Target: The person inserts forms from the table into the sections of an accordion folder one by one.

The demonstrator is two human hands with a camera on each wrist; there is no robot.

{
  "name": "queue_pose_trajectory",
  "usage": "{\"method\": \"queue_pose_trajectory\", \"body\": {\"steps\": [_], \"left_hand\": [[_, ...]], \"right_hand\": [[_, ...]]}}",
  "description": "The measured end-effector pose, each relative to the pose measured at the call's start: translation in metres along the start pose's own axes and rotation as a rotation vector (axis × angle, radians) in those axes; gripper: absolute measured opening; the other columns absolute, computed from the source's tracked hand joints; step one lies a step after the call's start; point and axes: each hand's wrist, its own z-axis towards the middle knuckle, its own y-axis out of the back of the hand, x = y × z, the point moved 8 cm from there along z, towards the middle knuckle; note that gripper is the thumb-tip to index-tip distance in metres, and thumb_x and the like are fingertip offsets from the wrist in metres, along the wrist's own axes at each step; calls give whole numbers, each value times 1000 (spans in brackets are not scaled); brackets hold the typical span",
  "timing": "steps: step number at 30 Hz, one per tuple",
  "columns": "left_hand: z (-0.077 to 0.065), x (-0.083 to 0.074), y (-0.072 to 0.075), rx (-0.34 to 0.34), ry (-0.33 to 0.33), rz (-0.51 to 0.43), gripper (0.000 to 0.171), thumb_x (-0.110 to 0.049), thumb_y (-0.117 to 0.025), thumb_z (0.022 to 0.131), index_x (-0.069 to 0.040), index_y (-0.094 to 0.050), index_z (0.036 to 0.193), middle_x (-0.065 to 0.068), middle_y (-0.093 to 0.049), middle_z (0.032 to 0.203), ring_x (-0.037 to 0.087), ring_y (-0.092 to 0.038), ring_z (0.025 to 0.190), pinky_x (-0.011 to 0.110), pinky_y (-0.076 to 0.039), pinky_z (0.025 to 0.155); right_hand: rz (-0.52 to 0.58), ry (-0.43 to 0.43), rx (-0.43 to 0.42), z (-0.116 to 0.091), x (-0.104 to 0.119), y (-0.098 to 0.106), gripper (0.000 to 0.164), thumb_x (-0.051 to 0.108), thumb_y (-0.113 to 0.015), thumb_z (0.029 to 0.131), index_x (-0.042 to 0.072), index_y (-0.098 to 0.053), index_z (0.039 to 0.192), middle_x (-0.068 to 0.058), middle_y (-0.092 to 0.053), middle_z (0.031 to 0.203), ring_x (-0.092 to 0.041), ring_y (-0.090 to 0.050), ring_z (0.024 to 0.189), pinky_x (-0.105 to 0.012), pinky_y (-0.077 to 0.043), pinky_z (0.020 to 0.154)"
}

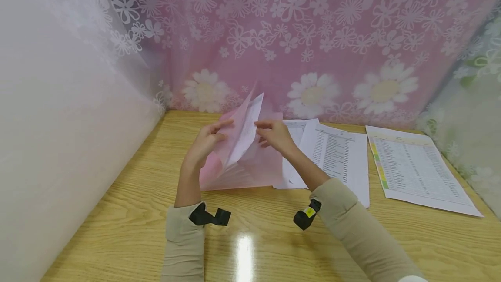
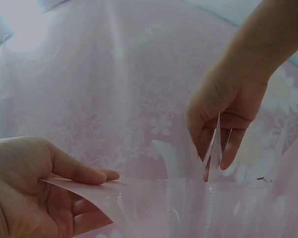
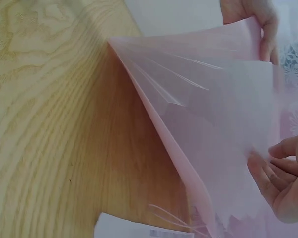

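My left hand (image 1: pixel 204 142) pinches the pink folder (image 1: pixel 267 167) by its edge, fingers almost closed, probably so it stands spread; my right hand (image 1: pixel 277 135) likewise pinches the white sheet (image 1: pixel 250 122) inside the folder.

Wood-grain table (image 1: pixel 133 229), hangings on three sides.
Pink backdrop (image 1: pixel 242 62) behind: white blossoms (image 1: pixel 294 2) above, large daisies (image 1: pixel 313 95) along foot. Whitish sheet (image 1: pixel 74 90) left; pale, green-leafed sheet (image 1: pixel 479 99) right. Glare streak (image 1: pixel 244 258) on table; bright light (image 2: pixel 22 20), left wrist view.
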Motion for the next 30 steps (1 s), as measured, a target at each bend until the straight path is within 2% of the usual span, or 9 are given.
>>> {"method": "queue_pose_trajectory", "body": {"steps": [8, 13, 22, 30], "left_hand": [[1, 0, 3, -10, -3, -8, 46, 7, -42, 89, 0, -45, 135, 10, -38, 140, 17, -20, 132, 37, -27, 99], [-1, 1, 7, -33, 10, -6, 46, 6, -43, 90, -2, -45, 135, 7, -36, 142, 15, -20, 132, 36, -28, 99], [-4, 1, 17, -66, -4, -11, 44, 4, -44, 90, -1, -46, 134, 9, -37, 141, 18, -28, 128, 37, -28, 99], [-5, -1, 21, -85, -10, -22, 44, 5, -44, 90, 0, -45, 134, 9, -36, 142, 19, -31, 125, 35, -29, 97]], "right_hand": [[70, 72, -18, -12, 11, 41, 27, 5, -53, 92, -5, -60, 116, -20, -62, 108, -25, -66, 75, -34, -52, 64], [48, 96, -32, -26, 7, 73, 29, 9, -53, 93, -4, -59, 118, -24, -59, 111, -25, -65, 78, -34, -52, 67], [-33, 39, -112, -55, -25, 129, 36, 17, -54, 94, -5, -54, 122, -21, -59, 113, -19, -65, 80, -33, -51, 71], [-80, -11, -193, -85, -65, 172, 39, 19, -54, 94, -9, -53, 121, -8, -65, 103, -15, -66, 78, -30, -50, 70]]}}
